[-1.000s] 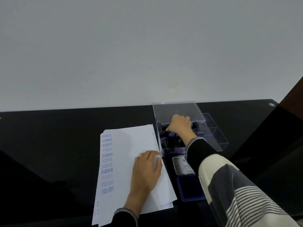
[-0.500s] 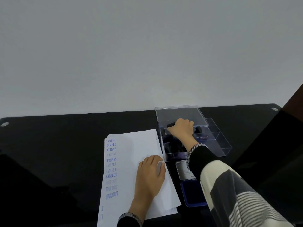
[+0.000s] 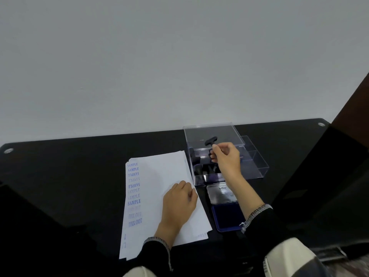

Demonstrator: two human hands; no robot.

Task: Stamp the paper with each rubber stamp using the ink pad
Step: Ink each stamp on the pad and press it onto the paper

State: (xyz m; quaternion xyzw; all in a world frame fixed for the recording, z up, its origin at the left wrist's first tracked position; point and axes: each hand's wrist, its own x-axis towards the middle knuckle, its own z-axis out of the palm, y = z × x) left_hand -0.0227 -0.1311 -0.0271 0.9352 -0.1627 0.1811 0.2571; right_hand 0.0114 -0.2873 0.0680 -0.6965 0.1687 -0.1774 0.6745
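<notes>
Head view: a black rubber stamp [image 3: 211, 141] has been lifted clear of the clear box [image 3: 257, 165] at 1 o'clock, pinched in the right hand [image 3: 226, 159] grip. Left hand [image 3: 179, 202] lies flat on paper [image 3: 159, 172]. Inking at the ink pad [image 3: 227, 217] is judged next.

On a black table [image 3: 69, 176], the left hand [image 3: 179, 202] rests flat on a sheet of paper [image 3: 159, 176] with blue stamped words down its left edge. The right hand [image 3: 226, 158] pinches a black stamp [image 3: 210, 141] above a clear plastic box [image 3: 253, 168]. An open blue ink pad [image 3: 225, 216] lies just beside the paper.
</notes>
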